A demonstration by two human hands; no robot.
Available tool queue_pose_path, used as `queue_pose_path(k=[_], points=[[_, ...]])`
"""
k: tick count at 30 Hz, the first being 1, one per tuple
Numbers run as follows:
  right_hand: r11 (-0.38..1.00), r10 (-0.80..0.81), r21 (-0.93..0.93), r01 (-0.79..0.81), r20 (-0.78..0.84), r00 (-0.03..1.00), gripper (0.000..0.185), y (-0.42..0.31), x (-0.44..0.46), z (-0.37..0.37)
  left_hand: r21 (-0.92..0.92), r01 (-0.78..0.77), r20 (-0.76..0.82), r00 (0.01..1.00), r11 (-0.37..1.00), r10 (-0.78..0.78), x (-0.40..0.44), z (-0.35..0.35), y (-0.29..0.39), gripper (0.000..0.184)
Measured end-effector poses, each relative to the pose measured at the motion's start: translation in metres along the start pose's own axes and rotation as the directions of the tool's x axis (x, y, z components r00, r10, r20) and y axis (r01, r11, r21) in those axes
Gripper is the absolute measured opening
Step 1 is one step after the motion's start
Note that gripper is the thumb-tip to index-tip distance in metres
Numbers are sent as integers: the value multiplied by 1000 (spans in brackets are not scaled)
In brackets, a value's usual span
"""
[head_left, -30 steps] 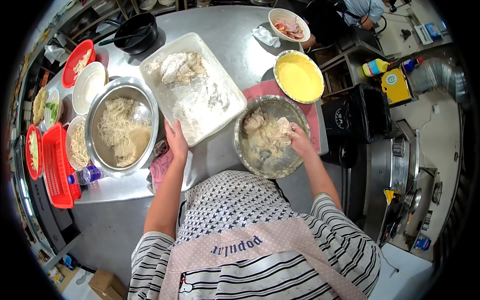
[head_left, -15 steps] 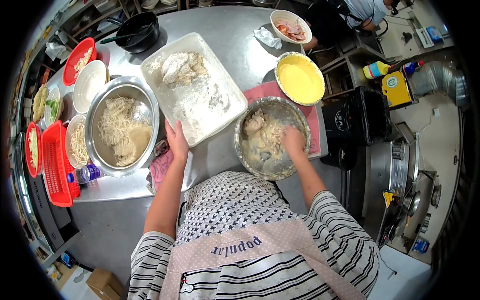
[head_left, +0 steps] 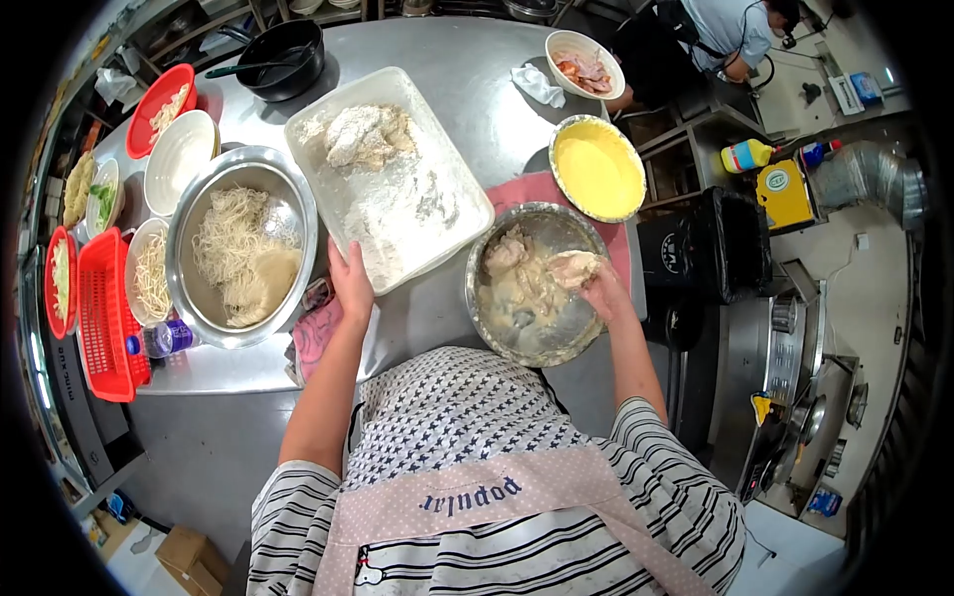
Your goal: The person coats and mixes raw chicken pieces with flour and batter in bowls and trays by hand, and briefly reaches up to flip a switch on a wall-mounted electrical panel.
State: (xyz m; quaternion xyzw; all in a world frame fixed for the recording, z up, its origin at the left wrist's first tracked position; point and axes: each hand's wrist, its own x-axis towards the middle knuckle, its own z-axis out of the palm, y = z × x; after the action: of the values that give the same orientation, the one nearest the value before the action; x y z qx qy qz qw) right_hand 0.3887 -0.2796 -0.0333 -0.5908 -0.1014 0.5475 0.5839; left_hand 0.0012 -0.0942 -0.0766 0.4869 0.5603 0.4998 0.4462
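My right hand (head_left: pixel 608 294) is closed on a batter-coated piece of raw meat, likely chicken (head_left: pixel 573 267), just above a metal bowl (head_left: pixel 480 325). More meat pieces (head_left: pixel 509 252) lie in pale wet batter in that bowl. My left hand (head_left: pixel 351 286) has its fingers stretched out against the near left corner of a white plastic tub (head_left: pixel 432 260); part of the hand is hidden. The tub holds white flour (head_left: pixel 402 209) and a flour-covered piece (head_left: pixel 368 136) toward its far end.
A steel bowl of thin noodles (head_left: pixel 179 268) stands left of the tub. Behind the batter bowl are a bowl of yellow liquid (head_left: pixel 599 169) and a bowl of sliced meat (head_left: pixel 583 70). Red baskets (head_left: pixel 107 318) and a bottle (head_left: pixel 164 339) sit left. Another person (head_left: pixel 711 35) is at the far right.
My right hand has come up and slightly right out of the batter, lifting a piece of meat. My left hand stays at the tub's corner.
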Motion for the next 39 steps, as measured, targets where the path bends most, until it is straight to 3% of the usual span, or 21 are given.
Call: queue_pose_path(k=[2, 6, 8, 9, 10, 11, 12, 14, 16, 18, 22, 24, 25, 26, 27, 28, 29, 30, 35, 37, 39], points=[[987, 125, 77, -141, 183, 975, 37, -11, -2, 5, -25, 4, 10, 1000, 1000, -4, 0, 1, 0, 47], [976, 177, 118, -185, 75, 981, 24, -23, 3, 24, 14, 12, 9, 1000, 1000, -13, 1, -1, -7, 49], [924, -15, -380, 52, 100, 995, 22, -26, 10, 29, 42, 8, 2, 1000, 999, -8, 2, -2, -10, 50], [924, -14, -379, 51, 100, 995, 22, -23, 12, 29, 30, 27, -6, 1000, 999, -26, 1, -2, -8, 50], [687, -232, -663, 298, 188, 954, 21, -19, 15, 29, 17, 45, -12, 999, 999, -45, 0, -1, -6, 50], [310, -388, -827, 469, 340, 857, 19, -16, 16, 29, 17, 45, -11, 999, 999, -45, 1, -1, -7, 50], [310, -389, -828, 468, 339, 857, 19, -10, 15, 30, 36, 30, -11, 1000, 999, -29, 1, -1, -8, 50], [-208, -338, -775, 597, 630, 699, 14, 5, 8, 30, 54, 15, -14, 1000, 998, -15, 1, -1, -5, 50], [-208, -239, -728, 654, 686, 688, 12, 21, 7, 21, 96, 34, -16, 999, 995, -33, -3, -1, 12, 50], [-297, -19, -840, 454, 480, 877, 19, 27, 3, 20, 65, 49, 0, 999, 997, -49, -3, -1, 22, 50], [-264, -112, -823, 503, 544, 831, 13, 29, -4, 10, 32, 21, -3, 1000, 999, -21, 0, -1, -4, 50], [57, -70, -914, 401, 397, 915, 17, 32, 1, -2, -3, 29, 19, 999, 1000, -29, 1, -1, -4, 50], [56, -69, -914, 402, 398, 915, 17, 33, 3, -8, -35, 41, 35, 999, 999, -40, 1, -2, -5, 51], [388, -125, -862, 326, 302, 945, 17, 31, 3, -9, -35, 41, 31, 999, 999, -40, 0, -1, 1, 51], [677, -139, -697, 235, 192, 972, 17, 31, 3, -9, 9, 44, 8, 999, 999, -44, -2, 0, 7, 51], [677, -134, -698, 234, 195, 972, 17, 31, 2, -9, 54, 48, -14, 999, 997, -47, -3, 0, 13, 50], [906, -78, -409, 108, 90, 993, 19, 23, -5, -1, 56, 50, -16, 999, 997, -49, -3, -1, 13, 50], [999, 13, -51, -13, 9, 1000, 20, 13, -13, 9, 91, 38, -19, 999, 995, -36, -3, -1, 12, 50], [984, -63, 172, 50, 70, 996, 23, -14, -11, 45, 74, 46, -23, 999, 996, -44, -4, 0, 17, 48], [990, -71, 140, 13, 419, 905, 23, -42, -10, 76, 76, 39, -22, 999, 996, -38, -3, -1, 14, 48], [996, -83, 72, 56, 457, 885, 23, -64, -13, 122, 51, 21, -23, 1000, 998, -20, -1, -1, 11, 46]])
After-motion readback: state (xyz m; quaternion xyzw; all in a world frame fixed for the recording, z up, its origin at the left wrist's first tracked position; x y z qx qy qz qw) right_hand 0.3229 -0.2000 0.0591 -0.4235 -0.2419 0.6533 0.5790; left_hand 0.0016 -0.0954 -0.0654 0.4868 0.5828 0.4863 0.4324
